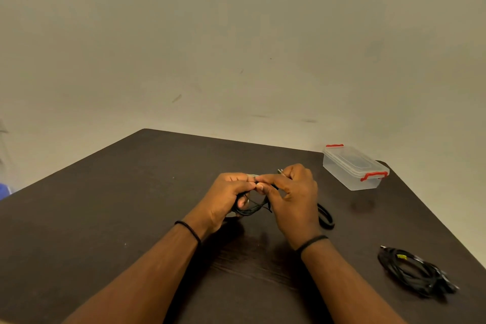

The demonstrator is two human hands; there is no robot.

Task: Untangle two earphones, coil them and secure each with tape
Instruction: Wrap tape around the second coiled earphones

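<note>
Head view, earphone (253,208) between hands (263,192)

A dark brown wood-grain tabletop (110,218) fills the lower frame. At upper right a clear plastic box (353,167) with red latches sits closed. A coiled black earphone (415,269) lies at lower right. A black tape roll (326,216) lies near centre-right.

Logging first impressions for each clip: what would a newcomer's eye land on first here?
The two hands meeting at the table's centre: the left hand and right hand pinch a coiled black earphone between them. Next, the clear plastic box with red clasps at the far right, and a second coiled earphone lying near the right edge.
</note>
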